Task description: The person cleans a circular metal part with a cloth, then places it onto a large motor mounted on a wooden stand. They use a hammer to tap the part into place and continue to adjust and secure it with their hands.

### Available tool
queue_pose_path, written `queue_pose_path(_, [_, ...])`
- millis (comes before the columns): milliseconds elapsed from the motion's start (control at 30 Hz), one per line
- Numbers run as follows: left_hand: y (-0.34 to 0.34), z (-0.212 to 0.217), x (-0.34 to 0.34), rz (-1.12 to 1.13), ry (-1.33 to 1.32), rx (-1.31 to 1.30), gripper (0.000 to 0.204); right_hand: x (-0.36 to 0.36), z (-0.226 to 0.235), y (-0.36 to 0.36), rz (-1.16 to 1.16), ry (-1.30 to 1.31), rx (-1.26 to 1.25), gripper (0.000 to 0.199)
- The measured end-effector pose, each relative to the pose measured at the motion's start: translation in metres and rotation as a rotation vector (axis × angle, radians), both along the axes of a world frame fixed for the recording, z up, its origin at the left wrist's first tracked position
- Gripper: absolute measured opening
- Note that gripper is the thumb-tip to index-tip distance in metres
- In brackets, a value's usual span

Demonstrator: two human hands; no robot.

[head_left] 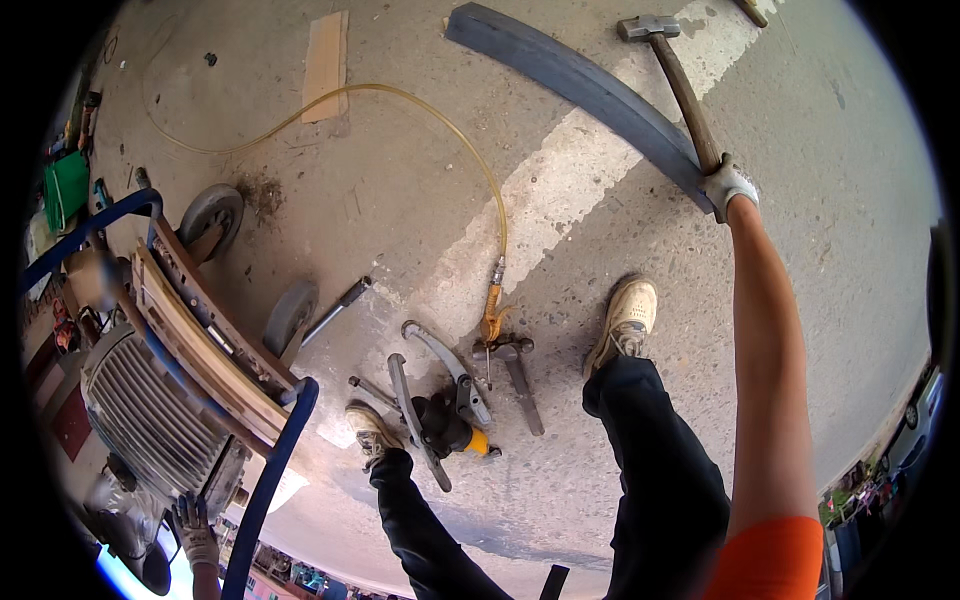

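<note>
My right hand (727, 186), in a white glove, grips the wooden handle of a sledgehammer (676, 75) whose steel head points away at the top. The hammer crosses over a long curved dark metal leaf spring (570, 80) lying on the concrete. My left hand (196, 528), also gloved, rests at the lower left on a grey finned motor (150, 405) mounted on a blue-framed cart (270, 470). My two feet in tan shoes stand on the ground, the right shoe (624, 322) forward and the left shoe (372, 430) beside a pile of tools.
A black and yellow puller with metal arms (440, 410) lies between my feet, with a small hammer (518, 370) and a yellowish hose (440, 120) curling across the concrete. A wooden board (326, 62) lies farther off. The cart's wheels (210, 215) stand at left.
</note>
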State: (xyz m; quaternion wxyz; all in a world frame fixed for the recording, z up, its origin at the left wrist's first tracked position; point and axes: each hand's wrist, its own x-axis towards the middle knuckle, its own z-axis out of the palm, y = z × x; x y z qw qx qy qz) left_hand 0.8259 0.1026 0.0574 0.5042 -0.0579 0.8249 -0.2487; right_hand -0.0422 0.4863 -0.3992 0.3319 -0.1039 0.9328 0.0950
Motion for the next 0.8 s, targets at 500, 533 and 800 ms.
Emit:
queue_pose_path(500, [-0.067, 0.039, 0.072, 0.172, 0.326, 0.472, 0.053, 0.486, 0.497, 0.004, -1.392, -0.311, -1.141, 0.036])
queue_pose_path(533, [-0.077, 0.020, 0.073, 0.157, 0.352, 0.541, 0.054, 0.504, 0.533, -0.002, -1.518, -0.366, -1.296, 0.042])
queue_pose_path(800, [-0.090, 0.029, 0.075, 0.166, 0.226, 0.489, 0.074, 0.735, 0.492, 0.027, -2.080, -0.563, -1.544, 0.025])
